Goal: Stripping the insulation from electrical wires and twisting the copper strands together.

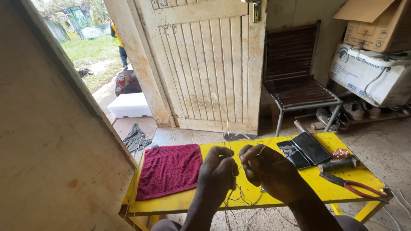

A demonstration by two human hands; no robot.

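table: (257,201) yellow, low
towel: (169,170) dark red, on table's left end
phones: (304,149) right of towel
pliers: (355,186) red-handled, far right of towel

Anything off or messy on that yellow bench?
Mostly tidy. Loose thin wires trail from both hands over the yellow bench front edge, tangled. Red-handled pliers lie near the right edge. No visible spills or damage.

I'm seeing thin bare metal wires (228,141), faintly shiny, between my fingers. Under them the yellow bench (274,199) is painted wood, glossy but scuffed. Left, a maroon towel (169,170), nubby matt cloth. Right, pliers (355,186) (dull metal, red plastic-looking grips) beside two glossy black phones (304,149).
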